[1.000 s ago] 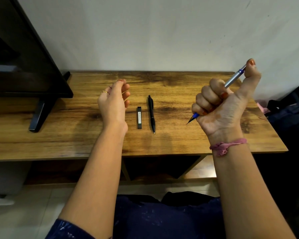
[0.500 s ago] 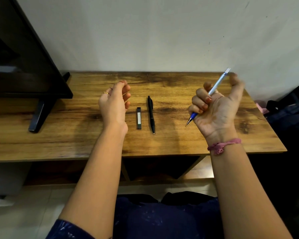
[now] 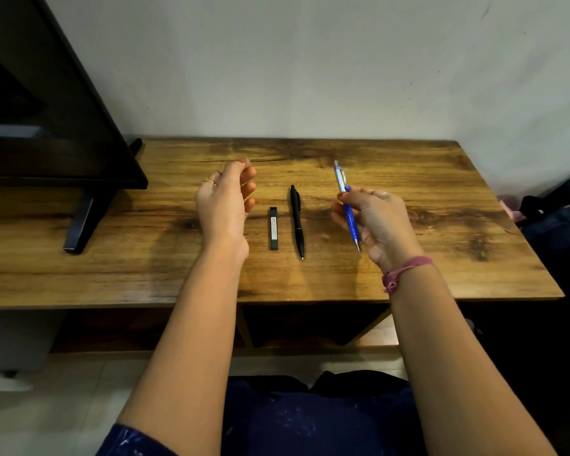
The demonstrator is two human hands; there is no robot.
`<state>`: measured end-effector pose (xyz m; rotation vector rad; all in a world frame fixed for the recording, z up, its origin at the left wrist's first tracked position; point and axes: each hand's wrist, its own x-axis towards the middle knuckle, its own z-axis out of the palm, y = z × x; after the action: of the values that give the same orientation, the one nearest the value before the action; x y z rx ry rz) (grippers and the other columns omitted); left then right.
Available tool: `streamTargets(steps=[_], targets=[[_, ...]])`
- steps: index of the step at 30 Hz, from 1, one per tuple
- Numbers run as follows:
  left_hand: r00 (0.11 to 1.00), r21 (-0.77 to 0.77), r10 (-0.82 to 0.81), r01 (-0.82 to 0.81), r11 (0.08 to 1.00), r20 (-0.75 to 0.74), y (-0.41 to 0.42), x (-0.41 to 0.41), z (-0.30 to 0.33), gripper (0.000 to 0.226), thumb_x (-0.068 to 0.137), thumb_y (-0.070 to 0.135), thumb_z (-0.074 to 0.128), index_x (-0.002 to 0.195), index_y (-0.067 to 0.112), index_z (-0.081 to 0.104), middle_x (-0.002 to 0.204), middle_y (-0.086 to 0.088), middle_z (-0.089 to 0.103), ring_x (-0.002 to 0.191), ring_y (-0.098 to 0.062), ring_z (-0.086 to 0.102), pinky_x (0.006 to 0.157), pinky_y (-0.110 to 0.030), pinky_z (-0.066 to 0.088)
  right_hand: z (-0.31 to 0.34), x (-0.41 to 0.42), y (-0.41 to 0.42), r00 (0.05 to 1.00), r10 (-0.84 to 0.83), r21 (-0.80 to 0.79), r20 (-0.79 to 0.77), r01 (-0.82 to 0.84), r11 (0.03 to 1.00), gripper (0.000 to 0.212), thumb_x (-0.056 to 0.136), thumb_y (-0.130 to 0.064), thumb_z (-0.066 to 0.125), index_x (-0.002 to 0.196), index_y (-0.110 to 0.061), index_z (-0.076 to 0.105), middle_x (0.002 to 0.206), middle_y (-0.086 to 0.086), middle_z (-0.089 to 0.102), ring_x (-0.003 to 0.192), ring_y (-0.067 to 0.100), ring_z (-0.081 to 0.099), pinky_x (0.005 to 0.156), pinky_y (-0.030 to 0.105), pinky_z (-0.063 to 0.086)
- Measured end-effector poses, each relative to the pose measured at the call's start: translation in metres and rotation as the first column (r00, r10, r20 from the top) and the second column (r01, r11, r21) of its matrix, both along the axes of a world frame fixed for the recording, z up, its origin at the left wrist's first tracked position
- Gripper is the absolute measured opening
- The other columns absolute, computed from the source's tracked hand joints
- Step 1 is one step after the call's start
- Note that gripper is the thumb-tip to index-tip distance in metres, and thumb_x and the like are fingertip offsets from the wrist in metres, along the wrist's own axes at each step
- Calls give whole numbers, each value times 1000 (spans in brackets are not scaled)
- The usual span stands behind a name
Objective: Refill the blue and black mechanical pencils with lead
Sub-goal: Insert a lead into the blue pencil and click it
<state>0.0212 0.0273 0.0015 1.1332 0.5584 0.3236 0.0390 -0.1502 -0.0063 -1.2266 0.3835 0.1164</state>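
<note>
Blue pencil held over the worktop, black one lying on it.

I see a wooden worktop (image 3: 392,278) with dark grain stains, its far edge pushed against a plain pale wall (image 3: 310,60). A black monitor (image 3: 30,110) on a stand occupies its left end, and dark bags (image 3: 560,225) sit off its right edge. My right hand (image 3: 375,222) grips the blue mechanical pencil (image 3: 347,205) between thumb and curled fingers, tip toward me, above the middle-right of the worktop. My left hand (image 3: 226,202) hovers left of centre, its fingers loosely curled with thumb and fingertips drawn together; I cannot tell whether they pinch anything. Between my hands, the black mechanical pencil (image 3: 297,222) lies flat near the centre, tip pointing at the near edge, with the dark lead case (image 3: 273,228) just beside it on the left, parallel and apart. Below the near edge I see an open shelf and pale floor tiles.
</note>
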Motion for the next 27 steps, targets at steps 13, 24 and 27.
streamTargets(steps=[13, 24, 27], targets=[[1000, -11, -4, 4, 1000, -2, 4, 2, 2, 6, 83, 24, 66, 87, 22, 69, 75, 11, 72, 69, -3, 62, 59, -18, 47, -19, 15, 16, 995, 77, -696, -68, -103, 711, 15, 78, -22, 77, 71, -27, 65, 77, -3, 68, 66, 6, 61, 65, 25, 54], [1000, -11, -16, 16, 1000, -5, 3, 2, 1, 12, 83, 25, 67, 93, 20, 69, 76, 10, 73, 71, -2, 63, 59, -18, 48, -24, 17, 16, 996, 87, -794, -7, -58, 605, 22, 77, -29, 80, 94, -17, 75, 84, 0, 72, 76, 11, 67, 64, 20, 53], [1000, -9, -19, 19, 1000, -2, 2, 2, 1, 9, 83, 25, 67, 91, 21, 69, 76, 10, 73, 71, -3, 63, 60, -19, 48, -24, 16, 17, 995, 102, -816, 4, -56, 576, 23, 78, -29, 79, 97, -16, 76, 84, -1, 70, 73, 7, 60, 49, 4, 34]])
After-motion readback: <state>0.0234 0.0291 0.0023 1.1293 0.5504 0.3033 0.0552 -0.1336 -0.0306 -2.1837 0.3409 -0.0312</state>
